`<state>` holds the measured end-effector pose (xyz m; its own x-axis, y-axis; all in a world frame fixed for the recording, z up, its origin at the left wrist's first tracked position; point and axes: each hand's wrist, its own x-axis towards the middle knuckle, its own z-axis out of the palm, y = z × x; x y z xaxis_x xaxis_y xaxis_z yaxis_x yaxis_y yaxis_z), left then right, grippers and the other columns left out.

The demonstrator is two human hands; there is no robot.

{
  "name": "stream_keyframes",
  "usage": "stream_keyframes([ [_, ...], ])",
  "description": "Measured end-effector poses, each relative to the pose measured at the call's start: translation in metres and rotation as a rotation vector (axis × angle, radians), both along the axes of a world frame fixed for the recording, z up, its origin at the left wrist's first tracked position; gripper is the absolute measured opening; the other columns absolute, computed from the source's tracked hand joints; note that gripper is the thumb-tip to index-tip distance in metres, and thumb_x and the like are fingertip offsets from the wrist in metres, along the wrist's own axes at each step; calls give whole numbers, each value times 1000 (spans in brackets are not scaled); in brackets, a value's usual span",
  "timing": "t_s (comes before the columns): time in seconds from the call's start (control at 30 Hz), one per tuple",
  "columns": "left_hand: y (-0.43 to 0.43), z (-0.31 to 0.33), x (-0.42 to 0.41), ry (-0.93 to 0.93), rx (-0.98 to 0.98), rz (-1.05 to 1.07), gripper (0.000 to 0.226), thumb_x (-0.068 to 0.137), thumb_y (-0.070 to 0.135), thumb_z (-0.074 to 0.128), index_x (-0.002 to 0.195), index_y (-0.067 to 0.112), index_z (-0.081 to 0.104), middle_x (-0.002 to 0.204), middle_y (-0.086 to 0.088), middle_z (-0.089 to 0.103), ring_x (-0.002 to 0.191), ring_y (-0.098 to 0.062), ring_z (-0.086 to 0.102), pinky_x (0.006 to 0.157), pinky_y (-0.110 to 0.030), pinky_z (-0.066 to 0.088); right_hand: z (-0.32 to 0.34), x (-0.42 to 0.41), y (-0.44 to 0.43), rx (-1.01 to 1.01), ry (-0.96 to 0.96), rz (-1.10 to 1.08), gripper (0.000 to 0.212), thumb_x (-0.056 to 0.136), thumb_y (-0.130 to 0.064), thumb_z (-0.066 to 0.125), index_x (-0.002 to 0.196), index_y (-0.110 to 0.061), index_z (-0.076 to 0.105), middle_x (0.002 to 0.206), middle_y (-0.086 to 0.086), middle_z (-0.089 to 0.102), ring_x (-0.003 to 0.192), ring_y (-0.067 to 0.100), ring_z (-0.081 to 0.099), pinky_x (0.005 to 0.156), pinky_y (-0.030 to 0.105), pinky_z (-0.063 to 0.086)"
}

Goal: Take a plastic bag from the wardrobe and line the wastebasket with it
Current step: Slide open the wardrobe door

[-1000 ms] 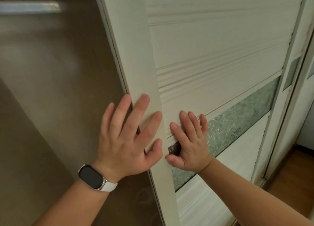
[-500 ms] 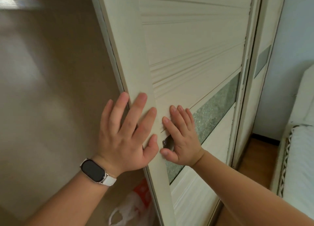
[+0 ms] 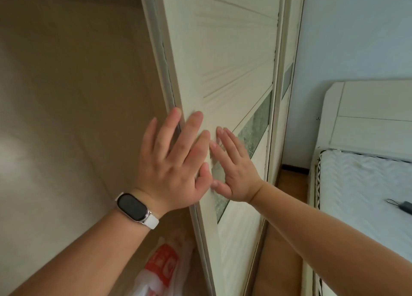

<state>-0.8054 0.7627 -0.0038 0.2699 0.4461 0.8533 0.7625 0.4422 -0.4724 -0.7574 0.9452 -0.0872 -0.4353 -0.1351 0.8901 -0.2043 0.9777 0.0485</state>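
Bedroom, bed (image 3: 367,184) right of the wardrobe door (image 3: 231,68): left hand (image 3: 174,162) and right hand (image 3: 236,168) press it, fingers straight and spread — flat palms could slip. The plastic bag (image 3: 160,271) lies low, left of the door's edge.

The plastic bag (image 3: 160,271) is lying low inside the wardrobe (image 3: 66,95), and the bottom edge is cutting it off; its red print is showing too blurred to read. On the bed (image 3: 365,184), a small dark object (image 3: 404,207) is running past the right edge, unidentifiable.
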Motion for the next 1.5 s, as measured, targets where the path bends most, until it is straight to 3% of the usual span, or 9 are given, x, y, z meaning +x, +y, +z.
stream_keyframes([
  [0.57, 76, 1, -30, 5, -7, -103, 40, 74, 27, 60, 110, 9, 65, 142, -11, 40, 139, -34, 21, 111, -56, 27, 3, -17, 72, 1, -58, -17, 73, 94, -61, 30, 146, -9, 29, 150, 32, 30, 143, 45, 26, 112, 59, 29],
  [0.83, 119, 2, -43, -24, -41, -93, 40, 75, 28, 60, 109, 9, 68, 143, -12, 40, 139, -34, 21, 102, -61, 39, 0, -35, 121, -13, -52, -9, 73, 95, -62, 28, 147, -11, 27, 151, 31, 29, 143, 46, 25, 111, 60, 29],
  [1.17, 149, 2, -53, -46, -53, -103, 40, 73, 27, 62, 105, 7, 71, 139, -11, 42, 137, -34, 23, 94, -59, 46, 1, -45, 149, -24, -29, 27, 71, 96, -60, 27, 145, -8, 29, 150, 34, 29, 143, 46, 25, 114, 59, 27],
  [1.5, 133, -2, -40, -179, -227, -80, 33, 85, 24, 56, 112, 7, 66, 152, -13, 30, 144, -38, 22, 108, -57, 35, 7, -20, 143, -44, -143, -112, 68, 98, -53, 34, 148, -7, 29, 157, 22, 25, 147, 35, 23, 113, 54, 31],
])
